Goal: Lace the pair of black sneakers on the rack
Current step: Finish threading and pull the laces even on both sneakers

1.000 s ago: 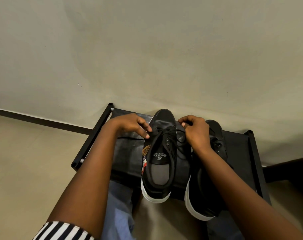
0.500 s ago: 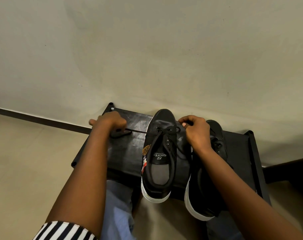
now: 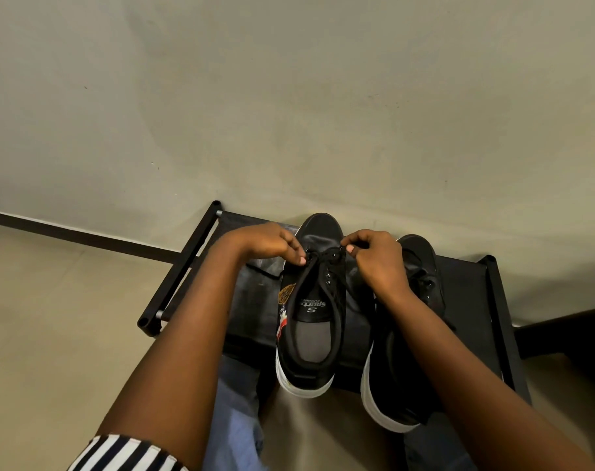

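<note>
Sneakers in black with white soles sit side by side on the black rack [image 3: 473, 300], toes toward the wall [image 3: 289, 96], heels hanging over the near edge, long axes running away from the camera. On the left sneaker [image 3: 315, 300] a black lace [image 3: 298, 294] crosses the lowest eyelets near the toe, and its loose ends trail back along the opening. The left hand [image 3: 265, 244] pinches the lace at the left eyelet row; the right hand [image 3: 379, 258] has fingers curled at the right row, pinching the lace there. The right sneaker [image 3: 408, 368] lies partly under the right forearm, its eyelets hard to make out. Bare rack surface lies open to either side of the pair. A striped sleeve [image 3: 126, 453] is cut off at the bottom edge.
</note>
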